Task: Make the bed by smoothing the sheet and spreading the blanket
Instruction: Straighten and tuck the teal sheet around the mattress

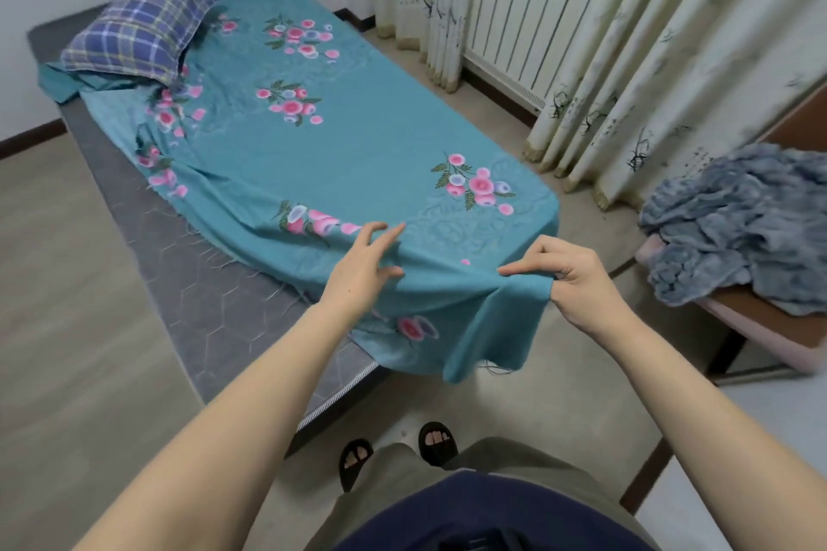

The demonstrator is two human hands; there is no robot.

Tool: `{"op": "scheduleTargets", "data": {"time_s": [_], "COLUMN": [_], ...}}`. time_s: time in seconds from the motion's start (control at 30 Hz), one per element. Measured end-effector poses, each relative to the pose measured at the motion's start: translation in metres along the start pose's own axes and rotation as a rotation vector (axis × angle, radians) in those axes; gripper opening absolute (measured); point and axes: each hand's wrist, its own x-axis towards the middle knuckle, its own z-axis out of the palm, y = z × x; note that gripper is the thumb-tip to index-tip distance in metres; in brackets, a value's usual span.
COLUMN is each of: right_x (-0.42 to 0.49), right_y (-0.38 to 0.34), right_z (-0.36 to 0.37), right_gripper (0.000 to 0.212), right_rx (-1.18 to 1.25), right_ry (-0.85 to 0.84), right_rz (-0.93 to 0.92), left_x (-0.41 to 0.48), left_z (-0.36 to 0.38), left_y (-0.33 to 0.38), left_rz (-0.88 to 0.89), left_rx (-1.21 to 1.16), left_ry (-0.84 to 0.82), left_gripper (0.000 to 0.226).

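Pinching the sheet (pixel 340 157) with my right hand (pixel 568 277), left hand (pixel 362 268) spread open on it, to tug it square.

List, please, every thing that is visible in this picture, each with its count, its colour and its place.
sheet: one, teal with pink flowers, lying askew on the mattress, near end hanging off
mattress: one, grey, bare along its left side
pillow: one, blue plaid, far end of the bed
blanket: one, grey-blue, crumpled on furniture at the right
curtains: count unclear, cream with dark print, far right
radiator: one, white, between the curtains
slippers: two, black, on the person's feet
left hand: one, bare, fingers spread on the sheet
right hand: one, bare, pinches the sheet's near edge
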Motion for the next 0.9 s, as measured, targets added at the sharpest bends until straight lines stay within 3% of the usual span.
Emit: {"op": "scheduleTargets", "data": {"time_s": [0.1, 0.2, 0.33, 0.47, 0.57, 0.67, 0.77, 0.9], "right_x": [-0.004, -0.006, -0.012, -0.018, -0.016, -0.016, -0.022, -0.038], "right_y": [-0.003, 0.000, 0.010, 0.016, 0.015, 0.007, -0.004, -0.018], "right_z": [-0.006, -0.011, -0.014, -0.011, -0.004, 0.006, 0.016, 0.029], "right_gripper": [0.049, 0.048, 0.044, 0.022, 0.019, 0.020, 0.021, 0.024], "right_rx": [0.007, -0.032, -0.256, -0.421, -0.189, -0.019, -0.096, -0.285], "right_ry": [0.044, 0.121, 0.227, 0.393, 0.430, 0.376, 0.189, -0.007], "right_rz": [0.010, 0.034, 0.052, 0.153, 0.227, 0.212, 0.135, 0.010], "left_x": [0.023, 0.037, 0.041, 0.036, 0.030, 0.021, 0.015, 0.010], "left_z": [-0.002, -0.011, -0.023, -0.026, -0.023, -0.020, -0.016, -0.006], "left_y": [0.005, 0.008, 0.004, -0.002, -0.011, -0.024, -0.037, -0.041], "left_rz": [-0.012, -0.095, -0.120, -0.152, -0.155, -0.165, -0.217, -0.108], "left_rx": [0.082, 0.115, 0.059, -0.043, -0.080, -0.044, 0.135, 0.447], "left_ry": [-0.076, -0.119, 0.121, 0.297, 0.231, 0.082, -0.049, -0.217], "left_gripper": [0.024, 0.019, 0.018, 0.013, 0.017, 0.035, 0.058, 0.037]}}
